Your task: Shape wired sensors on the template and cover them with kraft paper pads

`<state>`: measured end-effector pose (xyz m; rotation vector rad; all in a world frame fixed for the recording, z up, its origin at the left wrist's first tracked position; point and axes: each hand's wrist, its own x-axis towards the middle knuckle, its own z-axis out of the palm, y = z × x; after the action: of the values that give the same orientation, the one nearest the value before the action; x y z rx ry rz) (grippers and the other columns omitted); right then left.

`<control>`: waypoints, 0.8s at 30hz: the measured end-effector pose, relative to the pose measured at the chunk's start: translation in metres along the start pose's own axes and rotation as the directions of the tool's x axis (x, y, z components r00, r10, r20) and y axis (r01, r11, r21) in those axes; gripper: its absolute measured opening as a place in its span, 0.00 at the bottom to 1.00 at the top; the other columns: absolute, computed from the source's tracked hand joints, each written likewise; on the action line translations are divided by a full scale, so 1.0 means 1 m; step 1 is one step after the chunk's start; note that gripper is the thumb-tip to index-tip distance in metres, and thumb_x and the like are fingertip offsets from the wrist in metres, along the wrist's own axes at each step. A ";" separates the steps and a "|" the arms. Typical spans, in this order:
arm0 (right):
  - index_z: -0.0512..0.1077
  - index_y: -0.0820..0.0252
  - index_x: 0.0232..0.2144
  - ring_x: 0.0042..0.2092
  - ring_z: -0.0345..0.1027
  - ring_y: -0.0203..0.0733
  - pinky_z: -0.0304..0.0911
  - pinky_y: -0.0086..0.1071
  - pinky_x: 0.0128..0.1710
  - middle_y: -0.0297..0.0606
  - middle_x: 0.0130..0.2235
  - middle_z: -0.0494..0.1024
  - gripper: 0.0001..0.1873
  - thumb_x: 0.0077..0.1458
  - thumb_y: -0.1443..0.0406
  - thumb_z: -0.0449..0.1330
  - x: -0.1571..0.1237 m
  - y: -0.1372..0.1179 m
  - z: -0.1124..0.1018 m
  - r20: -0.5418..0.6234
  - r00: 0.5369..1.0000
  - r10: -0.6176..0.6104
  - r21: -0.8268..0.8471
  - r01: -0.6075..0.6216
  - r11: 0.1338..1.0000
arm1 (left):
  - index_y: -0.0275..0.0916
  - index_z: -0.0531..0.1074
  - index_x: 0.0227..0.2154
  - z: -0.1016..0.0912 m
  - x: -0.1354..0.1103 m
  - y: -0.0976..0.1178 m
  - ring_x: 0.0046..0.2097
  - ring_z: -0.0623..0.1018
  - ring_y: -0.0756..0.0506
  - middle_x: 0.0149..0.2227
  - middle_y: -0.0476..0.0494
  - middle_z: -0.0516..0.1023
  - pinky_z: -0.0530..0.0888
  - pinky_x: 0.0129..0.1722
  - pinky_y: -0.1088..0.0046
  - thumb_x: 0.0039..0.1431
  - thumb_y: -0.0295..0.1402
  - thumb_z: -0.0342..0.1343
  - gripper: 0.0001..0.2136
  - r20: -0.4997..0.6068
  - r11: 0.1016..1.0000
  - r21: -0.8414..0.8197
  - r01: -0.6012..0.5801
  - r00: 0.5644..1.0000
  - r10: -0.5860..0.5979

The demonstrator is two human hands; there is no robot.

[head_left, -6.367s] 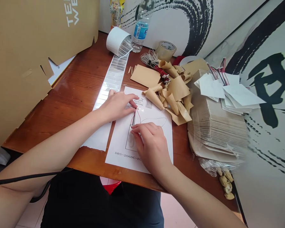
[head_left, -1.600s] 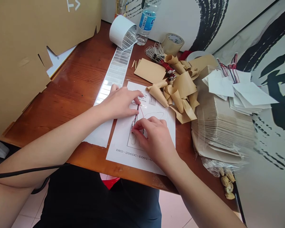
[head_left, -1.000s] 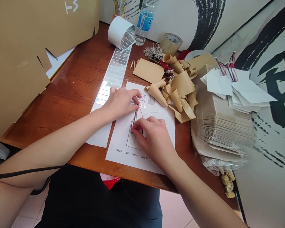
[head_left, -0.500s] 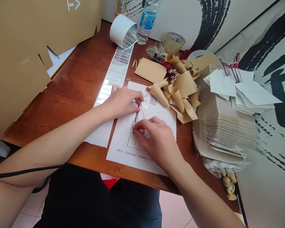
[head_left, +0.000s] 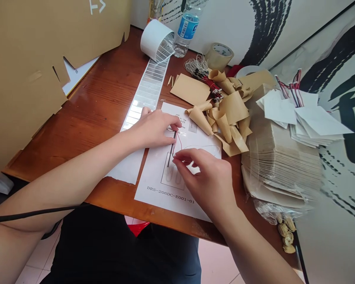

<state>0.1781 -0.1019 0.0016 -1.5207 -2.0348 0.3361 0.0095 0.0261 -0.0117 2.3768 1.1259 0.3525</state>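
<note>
A thin wire lead with black and red strands (head_left: 172, 150) lies over a printed sheet (head_left: 148, 173) on the table. My left hand (head_left: 158, 128) rests at the upper part of the sheet, thumb and fingers closed on the top of the lead. My right hand (head_left: 208, 179) pinches a black strand between thumb and index finger, just below the left hand. From under the right hand a thin pale wire curves out over the sheet's right side. Printed outlines and the text DRS-206DC-E001-01 show beneath. What sits inside the left fingers is partly hidden.
A label roll (head_left: 154, 39) unrolls toward me on the left. Brown paper pieces (head_left: 232, 108), bundled wires (head_left: 205, 75), a tape roll (head_left: 220, 57) and a bottle (head_left: 187, 29) stand behind. Stacked cards (head_left: 281, 157) are at right, a cardboard box (head_left: 32, 71) at left.
My right hand has shifted slightly right with the pinched strand, uncovering more of the printed drawing and text. My left hand stays at the same spot on the sheet.
</note>
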 end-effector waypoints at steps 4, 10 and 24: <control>0.78 0.56 0.38 0.30 0.74 0.40 0.68 0.33 0.31 0.36 0.34 0.84 0.06 0.61 0.68 0.60 0.000 0.000 -0.004 -0.023 0.999 -0.026 -0.069 0.025 0.997 | 0.47 0.78 0.49 0.000 -0.001 0.000 0.55 0.76 0.37 0.50 0.49 0.85 0.58 0.55 0.54 0.60 0.34 0.57 0.14 0.005 1.000 -0.007 -0.006 1.000 0.006; 0.76 0.59 0.29 0.26 0.67 0.40 0.60 0.35 0.27 0.36 0.24 0.74 0.11 0.62 0.69 0.57 -0.005 0.001 -0.003 0.094 0.995 0.015 -0.236 0.008 0.972 | 0.46 0.77 0.49 0.000 0.000 -0.001 0.55 0.77 0.38 0.49 0.50 0.85 0.59 0.54 0.56 0.63 0.31 0.55 0.13 -0.011 1.000 0.010 -0.005 1.000 0.005; 0.74 0.58 0.33 0.36 0.78 0.44 0.69 0.36 0.33 0.41 0.49 0.84 0.11 0.64 0.73 0.54 -0.006 -0.001 0.006 0.156 0.982 -0.103 -0.221 0.136 0.966 | 0.45 0.79 0.42 0.011 0.002 0.001 0.51 0.78 0.38 0.43 0.51 0.87 0.58 0.52 0.56 0.64 0.37 0.57 0.08 -0.122 1.000 -0.011 0.011 0.992 -0.013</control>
<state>0.1748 -0.1067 -0.0048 -1.5364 -2.3367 0.1693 0.0161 0.0242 -0.0204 2.3654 1.1894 0.5045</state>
